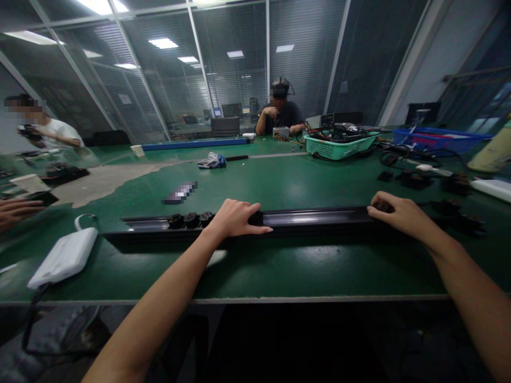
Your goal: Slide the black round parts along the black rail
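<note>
A long black channel-shaped rail (315, 217) lies across the green table in front of me. My left hand (233, 219) is over its middle, thumb and fingers around a small black block (256, 217) in the channel. Left of that hand, several dark round-topped parts (190, 219) sit in a row in the rail. Near the rail's right part, my right hand (395, 210) is curled, pinching a dark brownish part (383, 206). More such dark parts (469, 223) rest to the right, blurred. The fingertips under my left palm are hidden.
A white power bank (64, 258) with a cable lies at the left. Beyond the rail are a phone (180, 192), crumpled gloves (212, 160), a green basket (339, 146) and a blue tray (439, 139). Two people sit around the table; another hand (18, 211) shows at far left.
</note>
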### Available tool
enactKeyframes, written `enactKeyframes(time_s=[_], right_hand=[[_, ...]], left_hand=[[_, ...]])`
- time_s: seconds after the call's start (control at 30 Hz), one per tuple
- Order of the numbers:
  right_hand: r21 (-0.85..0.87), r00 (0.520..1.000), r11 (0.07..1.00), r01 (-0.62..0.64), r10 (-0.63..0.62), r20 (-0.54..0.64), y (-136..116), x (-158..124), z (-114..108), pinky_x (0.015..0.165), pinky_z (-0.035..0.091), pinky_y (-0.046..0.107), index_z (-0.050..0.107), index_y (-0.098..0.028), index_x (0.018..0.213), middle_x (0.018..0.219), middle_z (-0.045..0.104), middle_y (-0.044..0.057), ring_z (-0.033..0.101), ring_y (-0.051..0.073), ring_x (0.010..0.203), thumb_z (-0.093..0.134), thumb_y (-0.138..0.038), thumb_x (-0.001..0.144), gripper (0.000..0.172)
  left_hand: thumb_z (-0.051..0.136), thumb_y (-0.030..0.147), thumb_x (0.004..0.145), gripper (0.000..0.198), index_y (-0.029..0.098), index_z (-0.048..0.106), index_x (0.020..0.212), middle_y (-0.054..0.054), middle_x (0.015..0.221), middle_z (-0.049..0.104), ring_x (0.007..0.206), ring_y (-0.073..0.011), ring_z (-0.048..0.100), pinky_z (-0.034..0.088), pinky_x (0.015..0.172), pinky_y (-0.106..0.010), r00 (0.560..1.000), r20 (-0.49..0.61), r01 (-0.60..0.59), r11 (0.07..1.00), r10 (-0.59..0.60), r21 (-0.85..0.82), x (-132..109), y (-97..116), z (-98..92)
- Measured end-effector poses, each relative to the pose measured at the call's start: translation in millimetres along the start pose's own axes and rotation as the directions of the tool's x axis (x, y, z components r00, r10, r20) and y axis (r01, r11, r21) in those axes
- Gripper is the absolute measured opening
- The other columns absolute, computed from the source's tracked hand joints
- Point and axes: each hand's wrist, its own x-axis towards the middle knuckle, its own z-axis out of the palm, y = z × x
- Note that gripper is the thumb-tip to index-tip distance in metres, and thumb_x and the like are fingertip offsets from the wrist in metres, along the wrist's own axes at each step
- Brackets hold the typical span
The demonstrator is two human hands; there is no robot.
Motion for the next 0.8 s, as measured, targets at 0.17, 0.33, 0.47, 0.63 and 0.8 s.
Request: enactKeyframes(time_s=[0.17, 0.33, 0.47, 0.63, 0.8], right_hand=[[0.008, 1.0, 1.0, -0.011, 0.011, 0.001, 2.8, 0.1, -0.1, 0.067, 0.041, 0.032, 0.056, -0.024, 0.082, 0.078, 0.063, 0.003, 0.058, 0.021, 0.072, 0.056, -0.056, 0.076, 0.033], [0.005, 1.0, 1.0, -0.013, 0.013, 0.009, 3.3, 0.2, 0.7, 0.068, 0.042, 0.032, 0.055, -0.024, 0.083, 0.078, 0.063, 0.003, 0.059, 0.021, 0.073, 0.056, -0.056, 0.077, 0.033], [0.037, 1.0, 0.999, -0.014, 0.013, 0.004, 2.2, -0.2, 1.1, 0.068, 0.043, 0.033, 0.055, -0.024, 0.082, 0.078, 0.063, 0.004, 0.06, 0.021, 0.073, 0.055, -0.054, 0.076, 0.031], [0.027, 1.0, 1.0, 0.004, -0.004, -0.01, 4.0, -0.2, 0.7, 0.068, 0.043, 0.033, 0.055, -0.024, 0.082, 0.079, 0.064, 0.004, 0.06, 0.022, 0.074, 0.056, -0.053, 0.076, 0.03], [0.003, 1.0, 1.0, -0.006, 0.006, -0.005, 6.5, 1.3, 0.4, 0.068, 0.042, 0.032, 0.055, -0.024, 0.082, 0.078, 0.063, 0.003, 0.059, 0.022, 0.073, 0.056, -0.053, 0.076, 0.03]], left_hand=[[0.026, 0.085, 0.078, 0.075, 0.02, 0.061, 0.094, -0.008, 0.08, 0.07, 0.068, -0.0207, 0.064, 0.021, 0.054, -0.028, 1.0, -0.001, -0.005, 1.0, 0.005, 0.001, 0.0, 0.2, 0.0], [0.026, 0.085, 0.078, 0.075, 0.02, 0.061, 0.091, -0.008, 0.079, 0.07, 0.067, -0.0207, 0.063, 0.021, 0.053, -0.028, 1.0, -0.007, -0.006, 1.0, 0.006, 0.013, 0.7, -0.2, 0.4], [0.026, 0.085, 0.078, 0.075, 0.021, 0.061, 0.092, -0.007, 0.079, 0.07, 0.068, -0.0207, 0.064, 0.021, 0.054, -0.028, 1.0, -0.008, -0.004, 1.0, 0.005, 0.02, 1.0, -0.4, 1.0], [0.026, 0.085, 0.078, 0.074, 0.02, 0.06, 0.09, -0.008, 0.08, 0.07, 0.068, -0.0209, 0.064, 0.022, 0.054, -0.029, 1.0, -0.016, -0.003, 1.0, 0.003, 0.015, 0.4, -0.1, 1.0], [0.027, 0.085, 0.078, 0.075, 0.02, 0.062, 0.093, -0.008, 0.08, 0.07, 0.068, -0.0213, 0.064, 0.023, 0.055, -0.029, 1.0, -0.018, 0.0, 1.0, 0.0, 0.012, 0.0, 0.1, 1.0]])
